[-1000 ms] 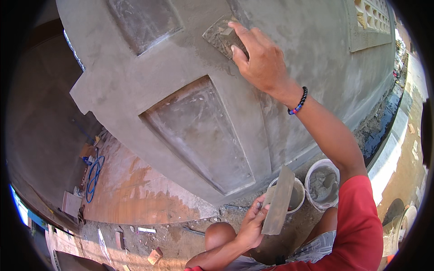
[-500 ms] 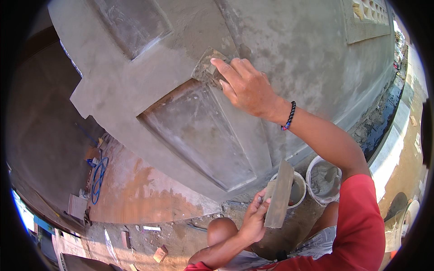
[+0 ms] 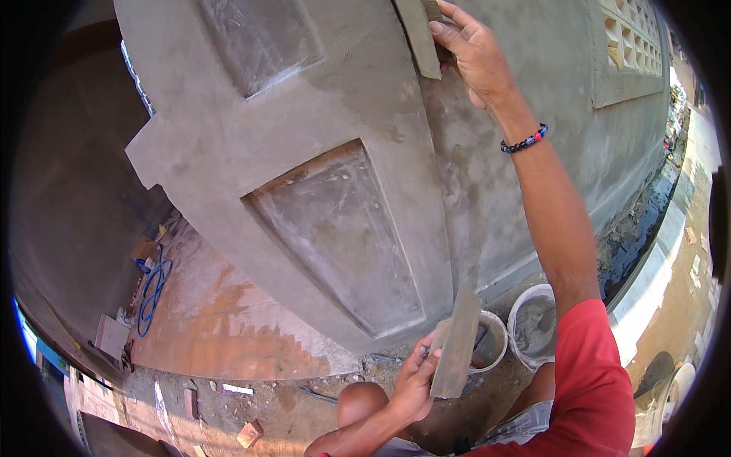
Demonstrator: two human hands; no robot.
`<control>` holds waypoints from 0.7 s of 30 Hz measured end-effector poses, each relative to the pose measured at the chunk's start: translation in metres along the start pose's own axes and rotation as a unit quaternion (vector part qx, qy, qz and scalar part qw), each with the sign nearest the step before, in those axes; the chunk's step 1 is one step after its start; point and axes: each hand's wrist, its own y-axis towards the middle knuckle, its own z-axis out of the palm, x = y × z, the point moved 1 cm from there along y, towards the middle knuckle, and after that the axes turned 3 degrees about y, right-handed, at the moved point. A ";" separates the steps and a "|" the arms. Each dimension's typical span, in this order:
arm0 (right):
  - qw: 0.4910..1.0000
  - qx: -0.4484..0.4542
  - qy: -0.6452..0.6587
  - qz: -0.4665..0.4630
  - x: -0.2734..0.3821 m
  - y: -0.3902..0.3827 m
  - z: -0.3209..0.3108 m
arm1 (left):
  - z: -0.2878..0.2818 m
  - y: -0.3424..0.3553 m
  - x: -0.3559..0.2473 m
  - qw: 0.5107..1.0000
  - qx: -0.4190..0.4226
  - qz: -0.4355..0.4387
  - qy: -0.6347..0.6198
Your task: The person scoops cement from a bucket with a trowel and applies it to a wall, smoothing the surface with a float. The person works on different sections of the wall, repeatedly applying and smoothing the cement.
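Note:
My right hand [image 3: 474,57] is raised high, closed on a plaster-smeared flat tool [image 3: 417,34] held against the grey rendered wall, along the edge beside the upper recessed panel [image 3: 259,46]. Below it is a larger recessed panel [image 3: 331,236]. Low at the centre, my left hand [image 3: 415,377] grips a long grey flat float [image 3: 457,343] by its handle, tilted on edge. Just behind that float stand a bucket [image 3: 499,339] with a tool inside and a white bucket [image 3: 533,320] of grey mortar.
A coiled blue hose [image 3: 156,293] lies on the reddish floor [image 3: 205,335] at the left. Rubble and a brick piece [image 3: 250,434] lie near my knees. A patterned vent block [image 3: 628,42] is in the wall at upper right, with a narrow wet channel [image 3: 632,236] along its foot.
My right hand has moved from beside the lower panel's top corner up and right along the wall edge, and its tool now stands upright. My left hand with the float has barely moved.

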 end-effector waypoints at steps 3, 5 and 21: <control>0.999 -0.009 0.034 0.037 -0.005 -0.018 0.007 | -0.005 -0.002 -0.005 1.000 0.005 0.004 -0.010; 0.994 -0.008 0.072 0.078 -0.015 -0.040 0.007 | -0.008 -0.001 -0.005 1.000 0.018 0.007 -0.018; 0.896 -0.139 -0.361 -0.217 0.002 -0.022 0.036 | -0.008 -0.004 -0.012 0.999 0.026 0.020 -0.006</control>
